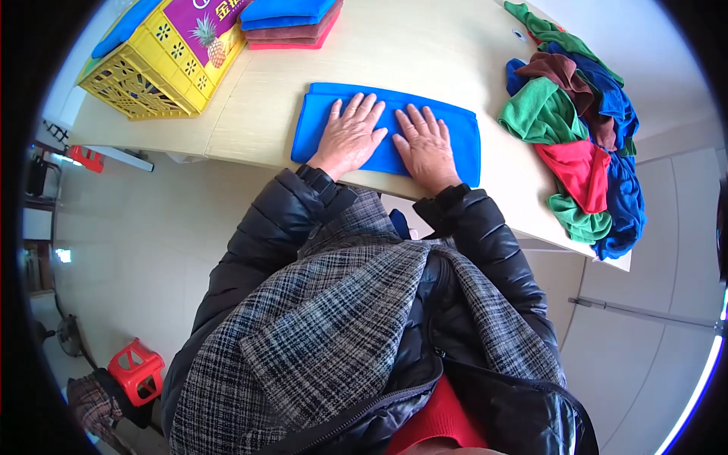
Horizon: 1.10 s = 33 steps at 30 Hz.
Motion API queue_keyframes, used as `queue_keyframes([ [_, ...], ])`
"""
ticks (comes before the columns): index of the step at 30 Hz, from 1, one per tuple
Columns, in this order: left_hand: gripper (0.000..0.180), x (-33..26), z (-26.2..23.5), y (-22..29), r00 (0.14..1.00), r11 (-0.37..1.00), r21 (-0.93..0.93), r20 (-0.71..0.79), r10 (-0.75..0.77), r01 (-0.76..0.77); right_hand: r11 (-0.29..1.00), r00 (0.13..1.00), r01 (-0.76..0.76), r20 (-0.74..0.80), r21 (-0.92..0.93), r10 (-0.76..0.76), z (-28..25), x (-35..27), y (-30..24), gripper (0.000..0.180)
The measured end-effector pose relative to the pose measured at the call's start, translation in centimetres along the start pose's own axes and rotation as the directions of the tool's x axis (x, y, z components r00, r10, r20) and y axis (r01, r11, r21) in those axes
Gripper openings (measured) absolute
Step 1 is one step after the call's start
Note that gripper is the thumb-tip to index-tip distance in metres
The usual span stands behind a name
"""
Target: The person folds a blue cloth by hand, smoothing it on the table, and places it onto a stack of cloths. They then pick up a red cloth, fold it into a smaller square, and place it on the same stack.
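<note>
A blue towel (387, 159), folded into a long flat strip, lies near the front edge of the pale table. My left hand (350, 136) rests flat on its left half, fingers stretched toward the far side. On the right half my right hand (428, 145) lies palm down, its fingers slightly spread. Both hands press on the cloth and grip nothing. Beyond the towel, to the left, sits a stack of folded towels (292, 32) in blue, brown and red.
A yellow plastic crate (144, 83) with a purple panel stands at the table's left. Along the right edge lies a loose heap of crumpled towels, including a green towel (542, 114) and a red towel (580, 171). A red stool (136, 371) stands on the floor at lower left.
</note>
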State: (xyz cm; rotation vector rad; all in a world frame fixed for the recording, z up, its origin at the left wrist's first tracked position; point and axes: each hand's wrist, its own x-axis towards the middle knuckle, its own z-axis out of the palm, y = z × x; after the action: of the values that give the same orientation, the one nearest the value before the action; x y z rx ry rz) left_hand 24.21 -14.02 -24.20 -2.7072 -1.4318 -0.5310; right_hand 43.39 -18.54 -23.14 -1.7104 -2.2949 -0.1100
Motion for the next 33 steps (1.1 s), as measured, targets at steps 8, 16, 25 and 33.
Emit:
queue_keyframes([
  [8,0.064,-1.0,-0.8,-5.6,0.979,0.977,0.071,0.009,-0.203,0.202,0.970,0.971,-0.237,0.000,-0.052,0.238,-1.4,-2.9,6.2,0.060],
  [16,0.050,-0.6,-2.9,-9.5,0.979,0.971,0.134,-0.068,-0.192,0.200,0.918,0.924,-0.374,0.026,-0.136,0.380,-3.0,-4.7,9.2,0.056],
  [25,0.029,2.1,-4.5,-10.6,0.979,0.965,-0.171,0.089,-0.186,0.198,0.996,0.996,-0.088,-0.010,-0.014,0.088,-3.1,-0.3,10.3,0.043],
  [33,0.028,2.8,-3.0,-12.3,0.956,0.846,-0.449,0.073,-0.285,0.287,0.995,0.993,-0.078,-0.097,-0.056,0.072,-1.7,-0.9,9.9,0.041],
])
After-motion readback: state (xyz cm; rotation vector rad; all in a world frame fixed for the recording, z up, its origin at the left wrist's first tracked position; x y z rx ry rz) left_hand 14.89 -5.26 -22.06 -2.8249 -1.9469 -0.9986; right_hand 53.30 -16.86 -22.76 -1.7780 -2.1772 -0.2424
